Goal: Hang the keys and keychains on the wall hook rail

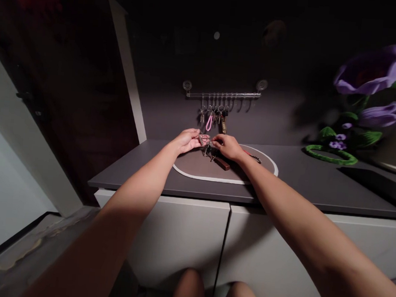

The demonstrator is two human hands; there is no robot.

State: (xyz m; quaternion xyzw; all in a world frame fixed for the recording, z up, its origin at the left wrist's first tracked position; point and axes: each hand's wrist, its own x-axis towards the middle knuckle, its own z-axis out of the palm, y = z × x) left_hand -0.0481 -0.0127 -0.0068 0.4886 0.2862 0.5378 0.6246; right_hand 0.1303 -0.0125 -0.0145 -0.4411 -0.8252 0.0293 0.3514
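Observation:
My left hand [189,141] is turned palm up above the oval mat [196,172], its thumb pressing a metal key [201,138] against the fingers. Close by on the right, my right hand [228,146] pinches at the key ring, fingertips together. Several more keys [206,150] dangle between the two hands. Under the right hand a brown key fob [223,163] lies at the mat's middle. A dark braided cord [256,159] with a red part rests to the right, partly behind my right wrist.
A clear hook rail [222,95] is fixed to the dark wall, with several keys and a pink loop [209,122] hanging from it. Purple flowers [375,73] and a green ring [331,155] stand on the counter [294,188] at right. White cabinet doors [184,239] are below.

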